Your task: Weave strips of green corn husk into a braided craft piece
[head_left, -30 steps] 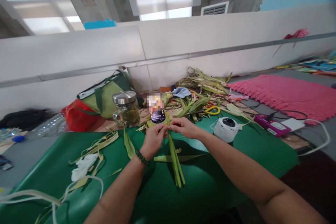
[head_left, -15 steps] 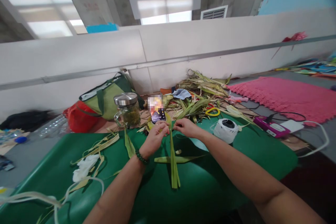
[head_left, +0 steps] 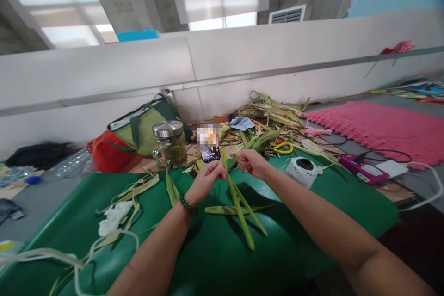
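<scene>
In the head view, the left hand (head_left: 205, 179) is pinching the top of a few long green leaves (head_left: 241, 210) between thumb and fingers. The leaves are hanging over the green mat (head_left: 208, 259) and fanning apart toward their tips. The right hand (head_left: 251, 163) is curling into a fist just beside that pinch; what it is gripping cannot be told.

A phone (head_left: 210, 152) is standing just behind the hands, its screen too blurred to read. A lidded jar (head_left: 170, 143) is sitting to its left, before a green bag (head_left: 138, 127). A white spool (head_left: 301, 171) is lying near the right forearm, and yellow scissors (head_left: 282, 148) are resting by a heap of husks (head_left: 270, 113). Red marks on the pillar (head_left: 123, 7) are too faint to read.
</scene>
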The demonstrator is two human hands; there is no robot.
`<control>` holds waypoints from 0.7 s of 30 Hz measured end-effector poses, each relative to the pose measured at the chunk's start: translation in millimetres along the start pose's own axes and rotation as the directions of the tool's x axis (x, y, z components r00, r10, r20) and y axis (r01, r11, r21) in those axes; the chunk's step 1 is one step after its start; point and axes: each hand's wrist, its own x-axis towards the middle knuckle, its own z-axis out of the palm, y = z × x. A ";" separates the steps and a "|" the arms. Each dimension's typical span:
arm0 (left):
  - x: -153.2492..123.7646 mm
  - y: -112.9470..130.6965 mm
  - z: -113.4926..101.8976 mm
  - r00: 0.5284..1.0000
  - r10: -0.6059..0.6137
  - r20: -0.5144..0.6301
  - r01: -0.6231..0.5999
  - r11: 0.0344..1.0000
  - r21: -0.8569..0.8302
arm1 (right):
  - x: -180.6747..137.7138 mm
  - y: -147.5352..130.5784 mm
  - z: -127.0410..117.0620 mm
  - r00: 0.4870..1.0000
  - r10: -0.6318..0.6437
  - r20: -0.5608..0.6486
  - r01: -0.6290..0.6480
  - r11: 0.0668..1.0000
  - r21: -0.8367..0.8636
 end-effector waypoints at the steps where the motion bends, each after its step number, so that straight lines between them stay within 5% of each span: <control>1: 0.2 0.1 0.7 1.000 0.008 0.007 -0.008 0.999 0.035 | 1.9 3.4 0.2 1.000 -0.003 -0.029 0.003 1.000 -0.009; 8: 0.7 0.2 -0.1 0.995 -0.096 0.012 0.097 0.994 -0.046 | 2.9 6.4 -4.7 0.990 -0.067 -0.121 0.054 0.993 -0.106; 12: -2.9 4.0 -1.2 0.987 -0.148 -0.068 0.134 0.975 -0.180 | -3.7 2.9 -0.9 0.986 -0.167 -0.027 0.152 0.947 -0.284; 15: -3.9 5.6 -0.7 0.986 -0.057 -0.154 0.043 0.995 -0.095 | -5.8 8.5 4.8 0.972 -0.221 0.081 0.234 0.871 -0.433; 21: -2.6 2.9 3.0 0.979 0.132 -0.153 -0.111 0.984 0.137 | -2.1 20.2 12.3 0.957 -0.291 0.019 0.261 0.825 -0.501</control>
